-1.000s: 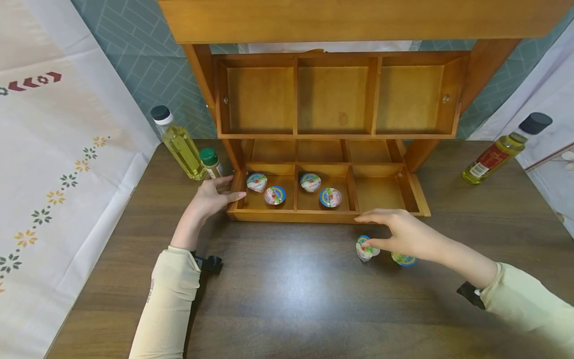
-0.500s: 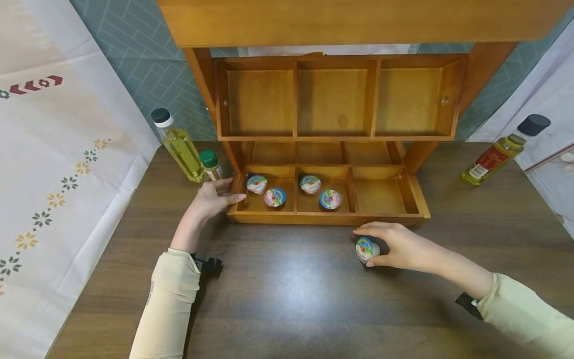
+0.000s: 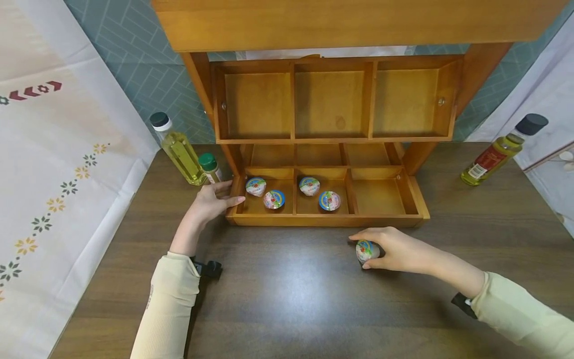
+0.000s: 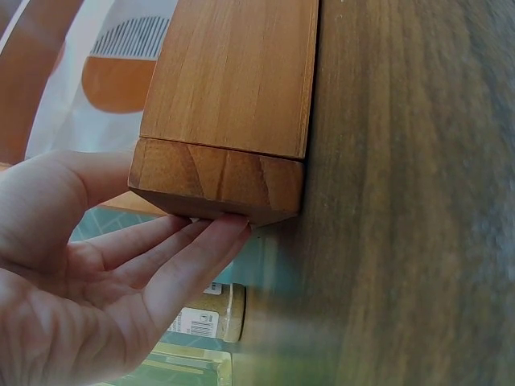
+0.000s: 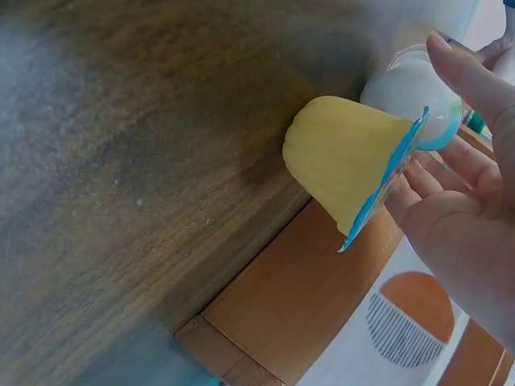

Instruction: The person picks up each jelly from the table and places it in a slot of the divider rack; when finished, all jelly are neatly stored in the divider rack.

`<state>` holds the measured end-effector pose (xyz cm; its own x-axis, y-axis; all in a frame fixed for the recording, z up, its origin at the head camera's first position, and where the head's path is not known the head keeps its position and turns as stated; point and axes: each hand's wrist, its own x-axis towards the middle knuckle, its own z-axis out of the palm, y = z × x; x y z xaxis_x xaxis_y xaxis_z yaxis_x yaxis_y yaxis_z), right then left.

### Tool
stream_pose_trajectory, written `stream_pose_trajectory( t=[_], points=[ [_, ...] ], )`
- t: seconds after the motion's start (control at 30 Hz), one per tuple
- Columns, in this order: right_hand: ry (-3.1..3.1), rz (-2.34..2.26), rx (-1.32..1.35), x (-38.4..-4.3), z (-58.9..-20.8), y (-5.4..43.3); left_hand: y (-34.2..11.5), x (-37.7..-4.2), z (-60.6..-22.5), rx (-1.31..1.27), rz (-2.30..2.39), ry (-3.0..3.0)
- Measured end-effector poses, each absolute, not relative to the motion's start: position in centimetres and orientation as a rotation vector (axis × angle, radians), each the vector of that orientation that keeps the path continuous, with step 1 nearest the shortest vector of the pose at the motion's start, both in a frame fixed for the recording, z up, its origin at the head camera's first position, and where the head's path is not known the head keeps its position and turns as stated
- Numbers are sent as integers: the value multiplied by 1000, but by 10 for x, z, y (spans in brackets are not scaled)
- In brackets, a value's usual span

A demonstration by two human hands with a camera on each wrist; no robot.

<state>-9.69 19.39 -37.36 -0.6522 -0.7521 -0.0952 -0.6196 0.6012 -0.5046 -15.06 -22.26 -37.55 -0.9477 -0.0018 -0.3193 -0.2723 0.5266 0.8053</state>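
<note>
My right hand (image 3: 399, 252) holds a small white jelly cup (image 3: 364, 251) with a printed foil lid, thumb on its near side and fingers on its far side. In the right wrist view a yellow jelly cup (image 5: 346, 153) with a blue-edged lid stands by the palm; in the head view the hand hides it. At the left end of the wooden rack (image 3: 323, 218), my left hand (image 3: 208, 203) grips the lower tray's side, thumb over the rim and fingers along the outside. Two jelly cups (image 3: 274, 199) lie in the left compartment and two jelly cups (image 3: 329, 201) in the middle one.
An oil bottle (image 3: 181, 154) and a green-capped spice jar (image 3: 210, 167) stand left of the rack, close to my left hand. Another oil bottle (image 3: 493, 158) stands at the right. The rack's upper tray (image 3: 332, 139) overhangs the back of the lower one.
My right hand has come down toward the near side, off the tray's front edge, and its thumb and fingers have come around the white jelly cup. The left hand stays at the rack.
</note>
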Motion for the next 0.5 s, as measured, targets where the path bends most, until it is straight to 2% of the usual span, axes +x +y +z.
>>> stream_pose_trajectory(
  t=[0.5],
  points=[
    [2575,-684,-1174,-99,-367,200,-222,-151,-375,-230,1409,2476]
  ],
)
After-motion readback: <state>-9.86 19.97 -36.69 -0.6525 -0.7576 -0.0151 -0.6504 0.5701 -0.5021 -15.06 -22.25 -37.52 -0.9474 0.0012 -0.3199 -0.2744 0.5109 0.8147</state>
